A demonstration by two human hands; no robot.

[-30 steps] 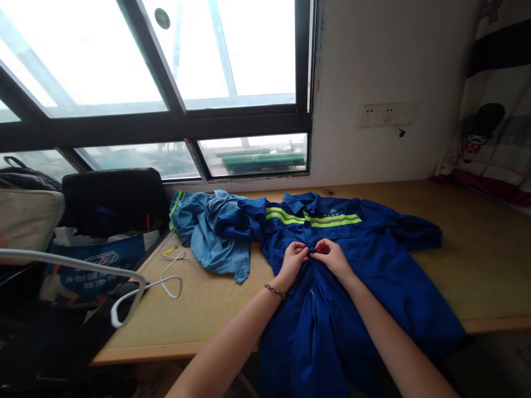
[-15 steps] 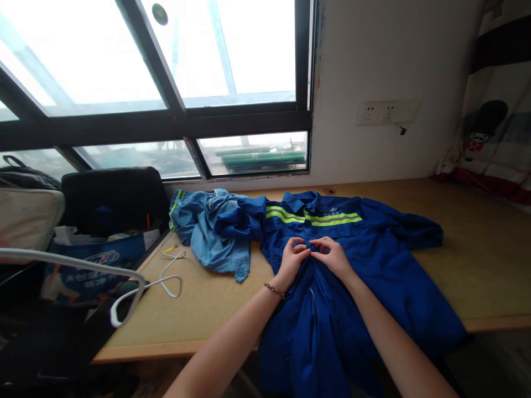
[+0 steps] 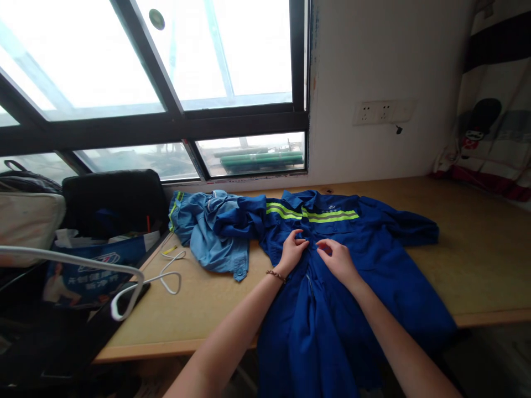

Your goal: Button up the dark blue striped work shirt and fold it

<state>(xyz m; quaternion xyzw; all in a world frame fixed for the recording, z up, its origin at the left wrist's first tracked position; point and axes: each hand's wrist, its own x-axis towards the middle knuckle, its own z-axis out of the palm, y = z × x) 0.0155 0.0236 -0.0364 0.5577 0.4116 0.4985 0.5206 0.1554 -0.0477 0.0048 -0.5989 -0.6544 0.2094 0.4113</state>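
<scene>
A dark blue work jacket (image 3: 373, 282) with a yellow-green and grey reflective band (image 3: 332, 217) lies front up, its collar at the far side and its lower part hanging over the near edge. My left hand (image 3: 292, 251) rests at the jacket's front opening, thumb and index finger curved with a gap between them. Just to the right, my right hand (image 3: 337, 261) hovers close over the cloth, fingers bent and apart, with nothing visible in them. Fabric folds run down from between the hands. Whether the left fingertips touch the placket is hard to see.
Light blue garment (image 3: 219, 243) lies against the jacket's left sleeve on the wooden table (image 3: 166, 326). A white cable (image 3: 166, 276) loops at the left. Beyond it stand a black chair back (image 3: 114, 199) and a printed bag (image 3: 83, 282). Window and wall close off the back.
My hands, which were together pinching the jacket's front, have come apart. The right hand has shifted right and its fingers have loosened; the left fingers have spread. The view has moved slightly.
</scene>
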